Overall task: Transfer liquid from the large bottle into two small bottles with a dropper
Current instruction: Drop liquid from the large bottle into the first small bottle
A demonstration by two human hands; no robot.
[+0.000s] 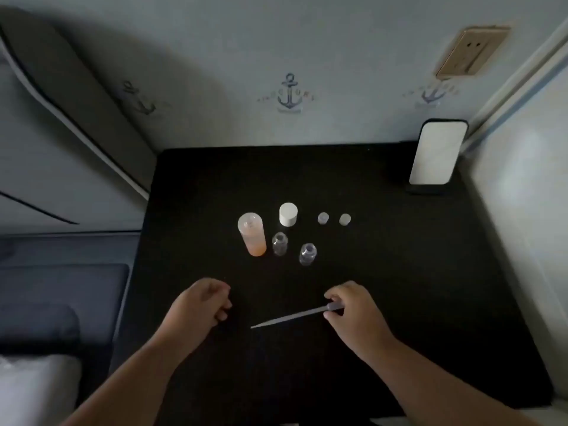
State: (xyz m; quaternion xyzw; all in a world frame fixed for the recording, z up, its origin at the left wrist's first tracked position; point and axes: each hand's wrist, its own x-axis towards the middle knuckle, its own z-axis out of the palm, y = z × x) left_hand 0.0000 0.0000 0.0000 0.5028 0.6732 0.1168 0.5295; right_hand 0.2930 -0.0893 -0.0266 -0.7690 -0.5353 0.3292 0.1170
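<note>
Currently, a slim translucent plastic dropper (292, 317) is pinched at its bulb by the right hand (353, 312). The left hand (199, 305) is loosely curled, empty, above the black desk (384, 272). No label text can be read on the tall peach-liquid bottle (252, 238).

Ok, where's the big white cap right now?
Head view: the large white cylindrical cap stands mid-table, just behind-right of the tall orange-liquid bottle, left of two small caps.

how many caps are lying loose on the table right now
3. A large white cap stands behind the large bottle and the small bottles. Two small caps sit to its right, side by side: one nearer it, one farther right. None seems hidden.
</note>
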